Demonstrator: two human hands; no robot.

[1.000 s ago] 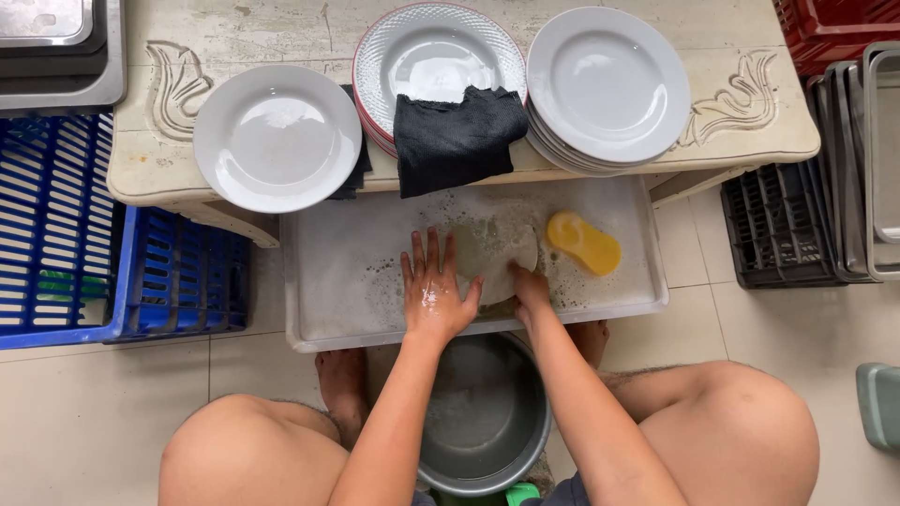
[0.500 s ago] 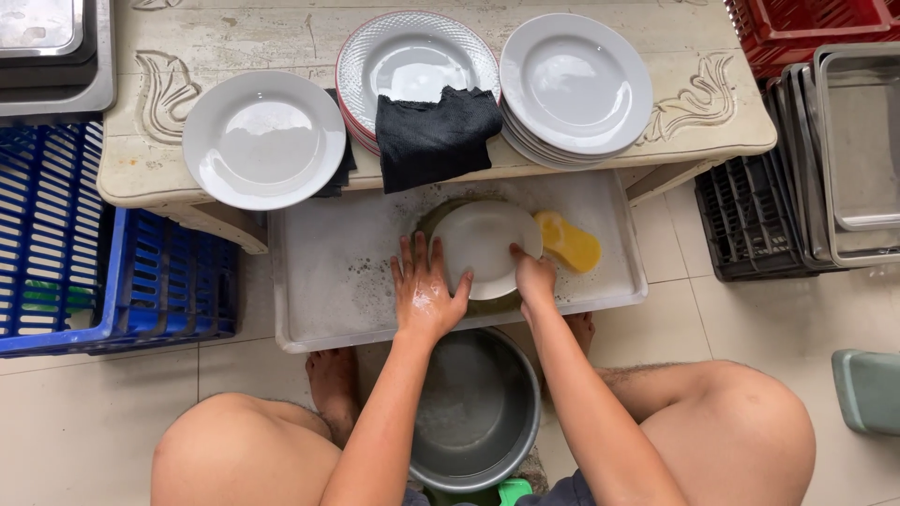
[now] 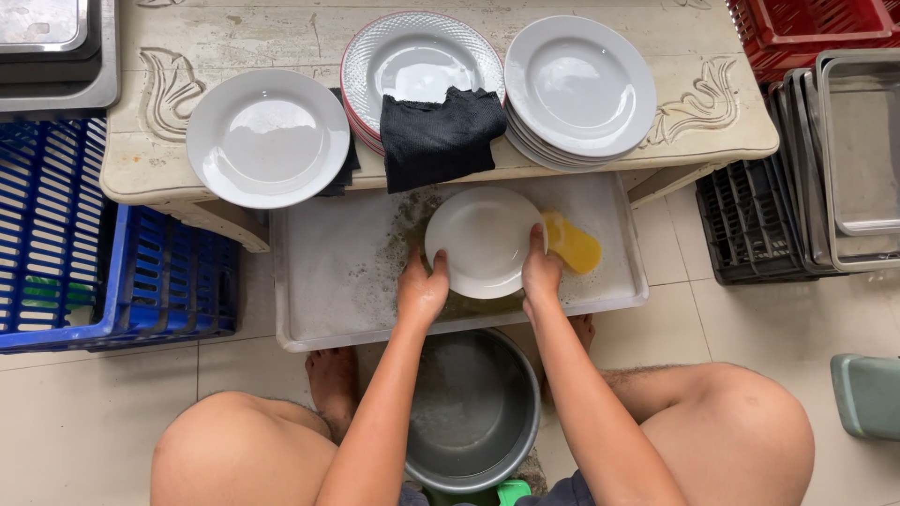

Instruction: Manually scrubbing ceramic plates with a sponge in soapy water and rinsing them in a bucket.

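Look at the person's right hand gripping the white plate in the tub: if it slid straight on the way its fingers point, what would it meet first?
The right hand points away from the body, so probably the yellow sponge just beyond its fingertips; depth is unclear.

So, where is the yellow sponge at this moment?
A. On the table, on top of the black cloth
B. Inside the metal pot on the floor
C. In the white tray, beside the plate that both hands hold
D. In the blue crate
C: the yellow sponge lies in the white tray, at the right edge of the white plate that the left hand and right hand hold.
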